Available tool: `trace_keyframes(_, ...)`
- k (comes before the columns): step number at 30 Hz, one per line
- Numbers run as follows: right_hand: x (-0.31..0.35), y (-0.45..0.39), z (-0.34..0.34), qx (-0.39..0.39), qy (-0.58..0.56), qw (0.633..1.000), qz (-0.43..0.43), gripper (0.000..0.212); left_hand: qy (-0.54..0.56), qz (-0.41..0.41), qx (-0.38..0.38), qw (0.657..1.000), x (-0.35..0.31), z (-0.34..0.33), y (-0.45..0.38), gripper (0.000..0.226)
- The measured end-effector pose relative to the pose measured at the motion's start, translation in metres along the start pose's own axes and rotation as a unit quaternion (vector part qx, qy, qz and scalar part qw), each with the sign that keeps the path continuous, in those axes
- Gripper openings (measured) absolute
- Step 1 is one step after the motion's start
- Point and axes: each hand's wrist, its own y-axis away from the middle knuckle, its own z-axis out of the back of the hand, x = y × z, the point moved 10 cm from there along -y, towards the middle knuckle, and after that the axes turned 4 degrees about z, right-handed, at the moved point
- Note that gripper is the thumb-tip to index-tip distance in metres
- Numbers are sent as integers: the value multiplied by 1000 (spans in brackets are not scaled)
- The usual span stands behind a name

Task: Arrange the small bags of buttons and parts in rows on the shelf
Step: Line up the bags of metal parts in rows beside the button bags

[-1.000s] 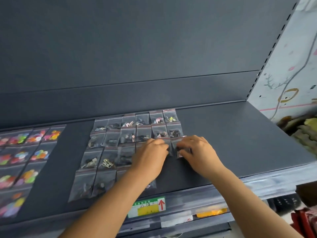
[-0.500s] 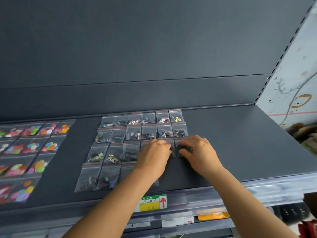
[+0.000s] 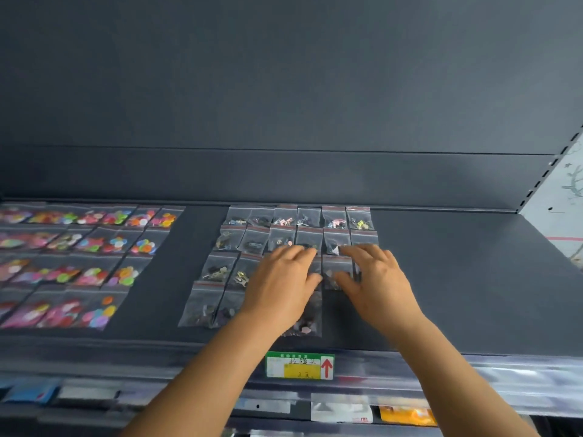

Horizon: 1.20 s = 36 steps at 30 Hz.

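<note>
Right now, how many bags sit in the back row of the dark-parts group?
6, side by side along the shelf's back edge, from the leftmost bag to the rightmost bag. None hidden by either hand.

Red arrow on shelf label (image 3: 299, 365)

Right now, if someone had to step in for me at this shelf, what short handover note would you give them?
Left hand: fingers spread flat on the bags of metal parts, gripping nothing.
Right hand: fingers also flat, resting on the right end of the third row, next to a bag between the two hands.
Where things are: the parts bags lie in a block in the middle of the shelf; the bags of coloured buttons lie in rows at the left.
Done: the two back rows of parts look full and straight.
Left: the third and front rows stop short on the right; fill and straighten them.
</note>
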Motion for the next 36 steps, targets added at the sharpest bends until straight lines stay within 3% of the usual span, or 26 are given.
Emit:
trace_keyframes(10, 154, -8, -62, 60, 16, 989, 134, 66, -25, 123, -50, 991, 140, 68, 72, 59)
trace_keyframes(25, 436, 14, -201, 135, -28, 961, 239, 67, -54, 240, -74, 966, 388, 160, 229, 63)
trace_keyframes(36, 583, 19, -271, 181, -37, 932, 312, 66, -53, 313, -121, 940, 512, 207, 304, 61)
